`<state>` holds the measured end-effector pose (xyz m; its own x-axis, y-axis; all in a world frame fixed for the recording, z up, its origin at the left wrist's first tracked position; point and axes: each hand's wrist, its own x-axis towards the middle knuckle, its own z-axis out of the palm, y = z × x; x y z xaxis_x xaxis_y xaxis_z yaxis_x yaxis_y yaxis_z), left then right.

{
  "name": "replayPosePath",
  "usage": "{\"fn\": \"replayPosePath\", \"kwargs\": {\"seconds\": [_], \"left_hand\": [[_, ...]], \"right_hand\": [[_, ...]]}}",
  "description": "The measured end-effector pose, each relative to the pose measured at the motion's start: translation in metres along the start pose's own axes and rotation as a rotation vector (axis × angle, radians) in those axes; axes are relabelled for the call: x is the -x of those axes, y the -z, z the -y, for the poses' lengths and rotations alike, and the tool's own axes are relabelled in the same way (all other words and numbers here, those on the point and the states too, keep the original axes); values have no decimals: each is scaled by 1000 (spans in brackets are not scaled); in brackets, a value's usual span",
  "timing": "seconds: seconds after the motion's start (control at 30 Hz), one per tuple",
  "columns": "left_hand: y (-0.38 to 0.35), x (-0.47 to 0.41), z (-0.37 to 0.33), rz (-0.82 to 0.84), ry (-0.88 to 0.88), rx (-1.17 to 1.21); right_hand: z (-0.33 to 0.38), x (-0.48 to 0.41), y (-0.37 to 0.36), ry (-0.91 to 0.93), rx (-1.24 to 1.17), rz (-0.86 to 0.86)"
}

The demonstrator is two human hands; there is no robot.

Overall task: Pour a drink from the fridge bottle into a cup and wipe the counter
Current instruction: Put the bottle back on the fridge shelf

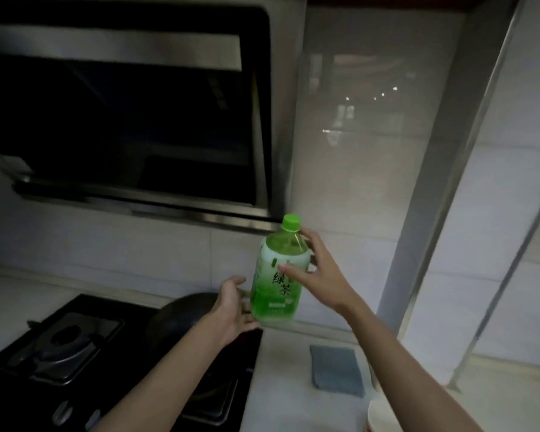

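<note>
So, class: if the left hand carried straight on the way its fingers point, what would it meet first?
Probably the lower part of the green bottle, which the right hand grips; the left hand sits close beside it, though depth is unclear.

Left arm: bare, reaching forward from lower left. Left hand (pixel 231 307): palm turned inward, thumb up, fingers loosely cupped at the base of the bottle (pixel 275 304).
Right arm: bare, reaching forward from lower right. Right hand (pixel 321 272): thumb across the bottle's front, fingers (pixel 306 233) wrapped behind its shoulder.

cup (pixel 379 416) cut off by the bottom edge, bottle (pixel 275 294) base blurred, dark pan (pixel 181 313) half hidden behind left hand (pixel 231 307)
</note>
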<state>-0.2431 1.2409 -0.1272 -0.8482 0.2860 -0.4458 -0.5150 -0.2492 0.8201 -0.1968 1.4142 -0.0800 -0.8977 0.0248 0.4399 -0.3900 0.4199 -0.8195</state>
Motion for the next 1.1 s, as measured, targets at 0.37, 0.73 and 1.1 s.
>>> {"fn": "replayPosePath", "kwargs": {"seconds": [0.37, 0.73, 1.1], "left_hand": [[19, 85, -30, -201, -164, 61], [91, 191, -65, -304, -247, 201], [214, 304, -92, -505, -372, 275]], "right_hand": [[79, 0, -29, 178, -106, 146], [178, -4, -100, 337, -161, 326], [275, 6, -233, 407, -309, 516]]}}
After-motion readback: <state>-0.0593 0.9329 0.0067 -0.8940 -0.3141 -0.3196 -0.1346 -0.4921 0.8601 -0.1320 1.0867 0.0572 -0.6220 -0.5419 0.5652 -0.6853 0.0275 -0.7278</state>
